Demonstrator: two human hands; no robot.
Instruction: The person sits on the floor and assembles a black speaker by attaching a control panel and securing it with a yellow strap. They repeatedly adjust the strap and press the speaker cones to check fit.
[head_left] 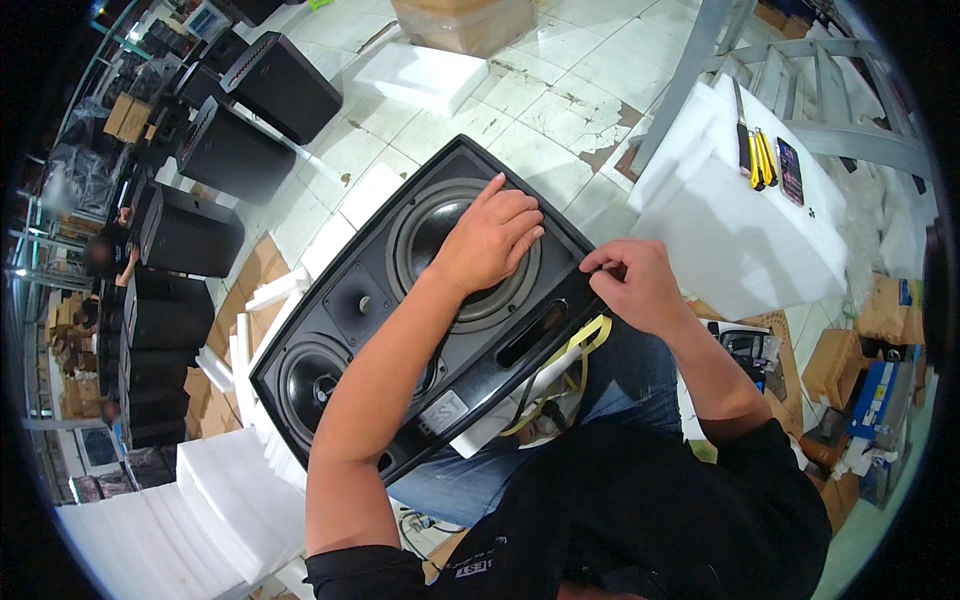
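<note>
A black speaker cabinet (330, 275) with its front uncovered lies tilted across my lap. My left hand (490, 235) rests over its upper woofer (425, 235), fingers stretched toward the far rim. A square horn (362, 303) sits between that woofer and the lower one (308, 385), which my left forearm partly covers. At the cabinet's right corner my right hand (640, 285) is closed in a pinch at the black edge. What its fingertips hold is too small to make out. Below the slot-shaped recess (532, 335) runs a yellow strap-like loop (597, 335).
White foam blocks (740, 230) at right carry yellow-and-black cutters (762, 160) and a phone (790, 170). A metal ladder-like frame (690, 70) stands behind them. More black speakers (190, 230) line the left, near another person (108, 250). Foam (225, 500) lies lower left; boxes (830, 368) stand right.
</note>
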